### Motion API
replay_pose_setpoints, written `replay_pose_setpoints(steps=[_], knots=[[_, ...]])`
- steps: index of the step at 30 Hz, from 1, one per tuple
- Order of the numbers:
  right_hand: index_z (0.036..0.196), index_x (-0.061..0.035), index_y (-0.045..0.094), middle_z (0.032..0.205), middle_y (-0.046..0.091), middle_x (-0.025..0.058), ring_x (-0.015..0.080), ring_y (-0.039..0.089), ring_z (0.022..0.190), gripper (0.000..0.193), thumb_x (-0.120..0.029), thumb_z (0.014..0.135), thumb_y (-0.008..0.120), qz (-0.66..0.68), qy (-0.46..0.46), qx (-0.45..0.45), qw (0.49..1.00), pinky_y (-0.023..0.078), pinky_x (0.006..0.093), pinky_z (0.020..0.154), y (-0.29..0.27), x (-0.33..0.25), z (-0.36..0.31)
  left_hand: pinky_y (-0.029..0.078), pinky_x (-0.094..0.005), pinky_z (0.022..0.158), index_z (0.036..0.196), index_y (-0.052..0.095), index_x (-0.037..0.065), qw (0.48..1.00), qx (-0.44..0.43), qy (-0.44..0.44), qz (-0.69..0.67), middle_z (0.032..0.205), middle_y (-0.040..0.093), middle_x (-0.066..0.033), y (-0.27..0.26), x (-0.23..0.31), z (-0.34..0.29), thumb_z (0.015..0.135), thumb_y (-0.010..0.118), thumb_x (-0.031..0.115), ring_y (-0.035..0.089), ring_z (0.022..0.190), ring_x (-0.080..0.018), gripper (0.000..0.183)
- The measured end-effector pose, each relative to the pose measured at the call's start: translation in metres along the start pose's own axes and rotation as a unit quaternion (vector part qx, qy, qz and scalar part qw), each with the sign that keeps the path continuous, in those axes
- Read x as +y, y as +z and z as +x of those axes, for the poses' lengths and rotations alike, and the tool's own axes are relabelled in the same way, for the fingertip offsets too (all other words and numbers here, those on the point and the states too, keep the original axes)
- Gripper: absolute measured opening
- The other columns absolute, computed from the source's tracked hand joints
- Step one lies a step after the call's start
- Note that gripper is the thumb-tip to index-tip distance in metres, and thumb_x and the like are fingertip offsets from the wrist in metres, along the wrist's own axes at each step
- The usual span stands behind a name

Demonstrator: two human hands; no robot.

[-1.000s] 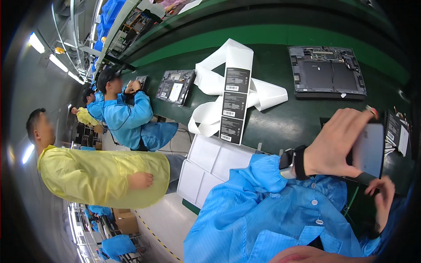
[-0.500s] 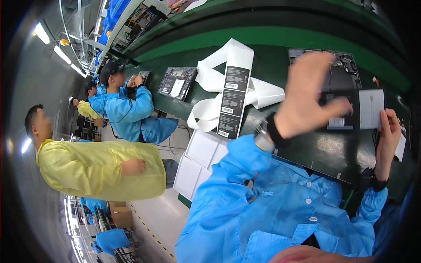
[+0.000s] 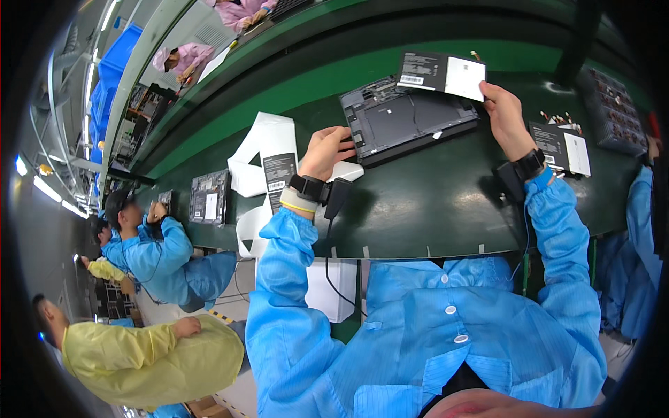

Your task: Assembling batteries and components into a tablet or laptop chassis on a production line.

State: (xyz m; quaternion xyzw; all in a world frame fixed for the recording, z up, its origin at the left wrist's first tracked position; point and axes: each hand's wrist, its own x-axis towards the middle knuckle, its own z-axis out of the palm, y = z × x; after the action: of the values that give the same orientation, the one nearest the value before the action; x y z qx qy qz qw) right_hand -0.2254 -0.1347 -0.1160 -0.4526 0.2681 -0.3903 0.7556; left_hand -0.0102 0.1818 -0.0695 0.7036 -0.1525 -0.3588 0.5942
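Note:
My right hand [image 3: 507, 115] pinches the right end of a flat battery pack [image 3: 465, 76], which has a black printed label on its left part and a white right part. The pack is held over the far right part of an opened laptop base [image 3: 390, 115], a dark grey shell with a circuit board along its far left edge. At the base's left edge is my left hand [image 3: 326, 152], its fingers stretched out against the side, holding nothing. A small white piece [image 3: 437, 135] shows on the base's near edge.
A white backing strip [image 3: 268, 129] with black labels [image 3: 280, 174] lies left of my left hand. Another opened laptop base [image 3: 209, 197] sits farther left. Right of my right hand are more batteries [image 3: 561, 146] and a divided tray [image 3: 613, 111]. Co-workers stand at left.
My left hand has come down from above the battery to the laptop base's left edge. My right hand has lifted the battery toward the base's far side. The view has turned rightward.

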Motion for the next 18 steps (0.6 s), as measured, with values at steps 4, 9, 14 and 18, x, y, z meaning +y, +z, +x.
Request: replay_pose_setpoints(steps=[4, 9, 14, 18], knots=[[0.119, 0.0088, 0.066, 0.114, 0.071, 0.0122, 0.0188, 0.063, 0.107, 0.035, -0.017, 0.096, 0.070, 0.012, 0.058, -0.033, 0.998, 0.045, 0.0337, 0.099, -0.006, 0.005, -0.010, 0.059, -0.0397, 0.094, 0.140, 0.050, -0.014, 0.994, 0.010, 0.009, 0.112, 0.128, 0.064, -0.0202, 0.012, -0.004, 0.010, 0.097, 0.068, 0.011, 0.066, 0.111, -0.0265, 0.052], [0.125, 0.0057, 0.064, 0.120, 0.071, 0.0104, 0.0173, 0.063, 0.114, 0.032, -0.018, 0.103, 0.063, 0.035, 0.081, -0.082, 0.993, 0.044, 0.0327, 0.104, -0.020, 0.000, -0.040, 0.057, -0.0278, 0.083, 0.124, 0.065, -0.015, 0.979, 0.016, 0.104, 0.175, 0.112, 0.074, -0.0172, 0.014, -0.023, -0.012, 0.083, 0.066, -0.008, 0.072, 0.094, -0.0167, 0.041], [0.123, 0.0062, 0.064, 0.120, 0.071, 0.0097, 0.0170, 0.064, 0.115, 0.031, -0.019, 0.104, 0.061, 0.029, 0.110, -0.028, 0.993, 0.044, 0.0327, 0.106, -0.048, -0.019, -0.103, 0.057, -0.0295, 0.086, 0.137, 0.055, -0.015, 0.955, -0.003, 0.081, 0.285, 0.120, 0.071, -0.0198, 0.035, -0.019, -0.073, 0.088, 0.070, -0.003, 0.070, 0.100, -0.0170, 0.052], [0.119, 0.0043, 0.065, 0.115, 0.070, 0.0082, 0.0165, 0.064, 0.110, 0.028, -0.019, 0.102, 0.065, 0.038, 0.108, -0.026, 0.993, 0.045, 0.0345, 0.106, -0.060, -0.029, -0.125, 0.059, -0.0330, 0.082, 0.137, 0.056, -0.008, 0.908, 0.050, 0.179, 0.376, 0.117, 0.067, -0.0155, 0.048, -0.022, -0.096, 0.089, 0.074, -0.001, 0.068, 0.101, -0.0211, 0.052]])
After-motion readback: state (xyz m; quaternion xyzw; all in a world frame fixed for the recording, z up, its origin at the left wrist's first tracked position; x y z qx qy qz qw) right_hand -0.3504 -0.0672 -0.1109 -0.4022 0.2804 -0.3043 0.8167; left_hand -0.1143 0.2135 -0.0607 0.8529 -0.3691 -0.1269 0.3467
